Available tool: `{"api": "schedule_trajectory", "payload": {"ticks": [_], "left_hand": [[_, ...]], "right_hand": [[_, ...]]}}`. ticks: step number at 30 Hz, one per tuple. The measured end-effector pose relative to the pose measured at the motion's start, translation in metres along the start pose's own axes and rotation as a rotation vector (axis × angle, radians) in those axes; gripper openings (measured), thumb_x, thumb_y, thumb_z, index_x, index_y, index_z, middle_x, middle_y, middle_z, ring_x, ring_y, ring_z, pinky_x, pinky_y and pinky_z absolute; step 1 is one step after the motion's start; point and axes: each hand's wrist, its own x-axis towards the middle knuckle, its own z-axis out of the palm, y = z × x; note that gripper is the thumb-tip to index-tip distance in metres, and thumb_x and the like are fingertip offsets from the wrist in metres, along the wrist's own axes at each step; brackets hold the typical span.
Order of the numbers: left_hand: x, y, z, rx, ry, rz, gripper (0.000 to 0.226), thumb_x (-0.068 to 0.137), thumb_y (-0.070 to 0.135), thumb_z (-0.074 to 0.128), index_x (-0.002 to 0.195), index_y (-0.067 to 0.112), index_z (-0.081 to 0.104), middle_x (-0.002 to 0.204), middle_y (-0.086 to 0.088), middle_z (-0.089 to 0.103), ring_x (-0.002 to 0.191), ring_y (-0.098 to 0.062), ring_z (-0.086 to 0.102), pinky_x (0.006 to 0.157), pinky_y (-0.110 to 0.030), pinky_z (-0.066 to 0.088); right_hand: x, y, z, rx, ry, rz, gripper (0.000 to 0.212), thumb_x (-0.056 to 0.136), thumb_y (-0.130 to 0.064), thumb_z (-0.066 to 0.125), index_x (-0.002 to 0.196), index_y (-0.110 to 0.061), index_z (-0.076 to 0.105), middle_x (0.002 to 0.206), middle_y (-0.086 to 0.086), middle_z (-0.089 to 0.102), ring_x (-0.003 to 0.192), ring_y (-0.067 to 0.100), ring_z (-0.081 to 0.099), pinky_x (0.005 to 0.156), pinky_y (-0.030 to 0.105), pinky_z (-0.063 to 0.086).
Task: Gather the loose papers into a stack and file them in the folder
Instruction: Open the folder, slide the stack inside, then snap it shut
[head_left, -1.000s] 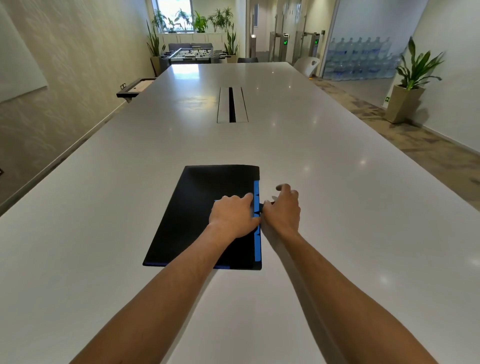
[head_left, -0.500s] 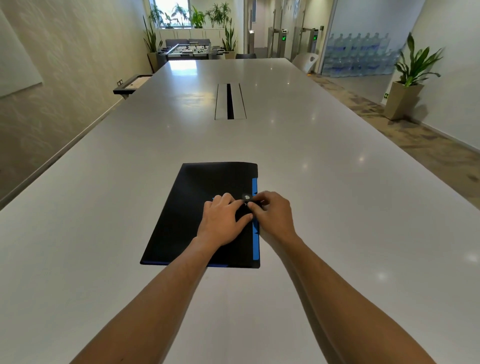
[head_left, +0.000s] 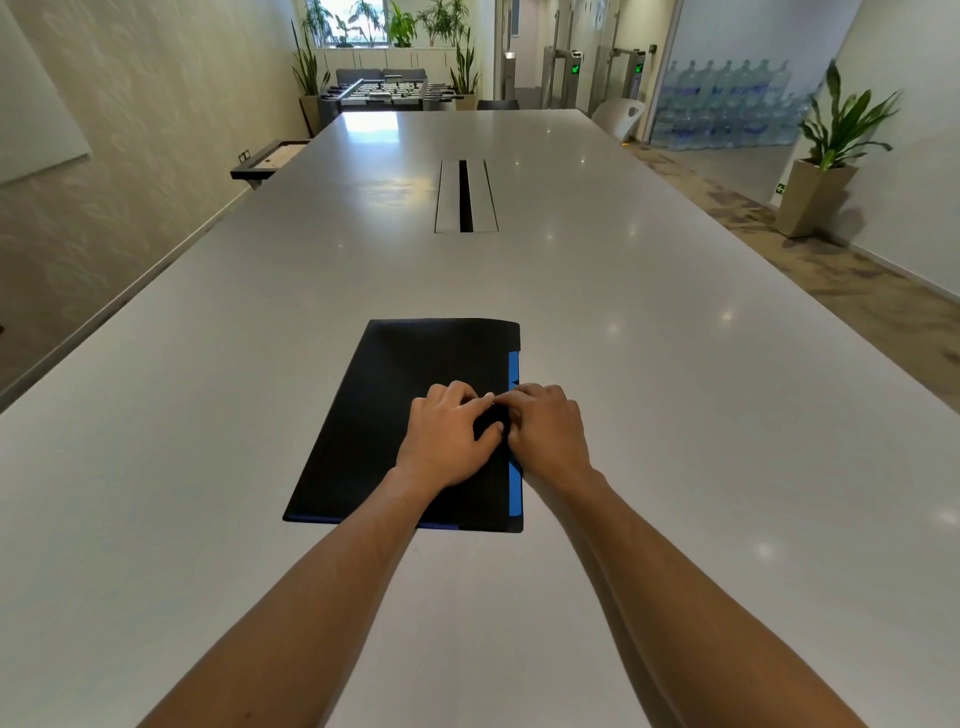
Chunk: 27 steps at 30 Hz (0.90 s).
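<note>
A black folder lies closed on the white table, straight in front of me. A blue strip shows along its right edge. My left hand rests on the folder's right half with its fingers bent. My right hand meets it from the right, at the folder's edge. The fingertips of both hands pinch a small black closure flap between them. No loose papers are in sight; whatever is inside the folder is hidden.
A cable slot with grey lids sits in the table's middle, farther away. A small side table stands off the left edge. A potted plant and stacked water bottles are on the right.
My right hand has come from beside the folder onto its right edge. Both hands have closed together over the flap, and the small round fastener seen earlier is now covered.
</note>
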Motion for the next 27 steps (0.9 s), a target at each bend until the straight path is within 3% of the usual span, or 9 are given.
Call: {"api": "schedule_trajectory", "payload": {"ticks": [10, 15, 18, 20, 23, 27], "left_hand": [[0.002, 0.003, -0.001, 0.094, -0.008, 0.015, 0.048, 0.093, 0.056, 0.041, 0.131, 0.032, 0.054, 0.123, 0.0, 0.051, 0.112, -0.019, 0.045, 0.093, -0.039, 0.038], [0.005, -0.003, -0.004, -0.025, -0.088, -0.034, 0.051, 0.091, 0.059, 0.047, 0.136, 0.034, 0.052, 0.127, 0.003, 0.049, 0.118, -0.017, 0.041, 0.096, -0.037, 0.033], [0.006, -0.007, -0.015, -0.156, -0.085, -0.082, 0.041, 0.09, 0.054, 0.054, 0.124, 0.033, 0.061, 0.122, 0.004, 0.054, 0.114, -0.016, 0.048, 0.096, -0.038, 0.038], [0.002, -0.012, -0.023, -0.152, 0.053, -0.181, 0.035, 0.089, 0.05, 0.058, 0.117, 0.03, 0.065, 0.12, 0.003, 0.058, 0.111, -0.016, 0.052, 0.094, -0.039, 0.041], [-0.008, -0.023, -0.034, -0.009, 0.245, -0.465, 0.038, 0.088, 0.048, 0.057, 0.12, 0.028, 0.063, 0.127, -0.004, 0.057, 0.117, -0.025, 0.05, 0.094, -0.046, 0.038], [-0.013, -0.04, -0.052, -0.034, 0.118, -0.753, 0.058, 0.086, 0.054, 0.054, 0.136, 0.024, 0.049, 0.138, -0.011, 0.047, 0.126, -0.034, 0.041, 0.099, -0.055, 0.032]], "right_hand": [[0.0, -0.007, 0.0, -0.143, -0.089, 0.008, 0.03, 0.093, -0.026, 0.054, 0.122, -0.023, 0.061, 0.129, 0.004, 0.058, 0.118, 0.025, 0.049, 0.094, 0.04, 0.037], [-0.004, -0.009, -0.008, -0.08, -0.134, 0.059, 0.038, 0.092, -0.022, 0.055, 0.13, -0.026, 0.058, 0.135, 0.005, 0.055, 0.123, 0.025, 0.046, 0.098, 0.043, 0.037], [-0.009, -0.013, -0.014, 0.02, -0.082, 0.153, 0.04, 0.089, -0.015, 0.058, 0.129, -0.022, 0.059, 0.129, 0.008, 0.057, 0.115, 0.024, 0.052, 0.095, 0.038, 0.044], [-0.012, -0.015, -0.02, 0.156, -0.021, 0.284, 0.036, 0.09, -0.014, 0.058, 0.126, -0.018, 0.059, 0.122, 0.008, 0.059, 0.103, 0.02, 0.056, 0.085, 0.03, 0.048], [-0.017, -0.017, -0.027, 0.337, -0.033, 0.432, 0.033, 0.092, -0.024, 0.059, 0.124, -0.015, 0.058, 0.113, 0.008, 0.065, 0.093, 0.017, 0.061, 0.074, 0.027, 0.048], [-0.019, -0.021, -0.034, 0.425, -0.119, 0.464, 0.043, 0.09, -0.037, 0.063, 0.126, -0.015, 0.055, 0.112, 0.006, 0.066, 0.098, 0.02, 0.063, 0.08, 0.03, 0.05]]}}
